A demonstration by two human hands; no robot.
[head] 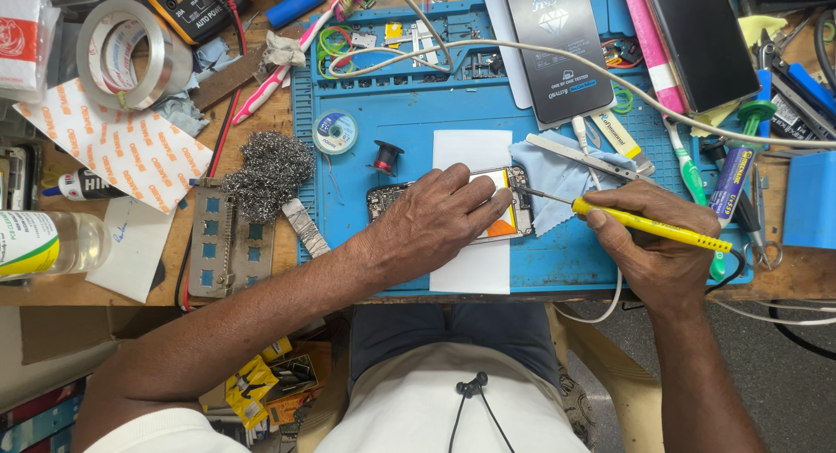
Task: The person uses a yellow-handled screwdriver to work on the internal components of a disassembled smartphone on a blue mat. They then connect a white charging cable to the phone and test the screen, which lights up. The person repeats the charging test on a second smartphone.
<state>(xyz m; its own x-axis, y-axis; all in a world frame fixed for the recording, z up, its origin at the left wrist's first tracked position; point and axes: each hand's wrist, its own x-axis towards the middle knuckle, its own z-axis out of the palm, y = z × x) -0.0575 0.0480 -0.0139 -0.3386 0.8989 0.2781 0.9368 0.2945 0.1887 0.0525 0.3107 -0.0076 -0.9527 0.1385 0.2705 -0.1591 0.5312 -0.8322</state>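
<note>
Under your palms, at the near edge of the blue work mat (401,244), lies the opened phone (514,211), resting on a white sheet of paper (470,270). Your left hand (431,222) lies flat over the phone with fingers spread, pressing it down rather than closing around anything. Your right hand (653,244) is wrapped firmly round a yellow-handled screwdriver (653,228), whose thin metal tip meets the phone's right edge beside the white and orange battery label. If that tip slips off its seat, it could skid across the exposed board or gouge the battery, and the likely cause is side pressure while your left fingers cover most of the phone and hide what lies under them. Just beyond the tip sits a light blue cloth (557,179), with flat metal tweezers (588,157) across it; a white cable (540,45) loops over the mat and could snag your wrist. Further out, a black bobbin (386,156), a small round spool (335,131) and a wad of steel wool (268,167) stand to your left. Along the far edge, the mat's moulded compartments (418,43) hold small screws, clips and green rings, too small to sort apart. At far left, a clear bottle (48,242) lies on its side, holding clear liquid
</note>
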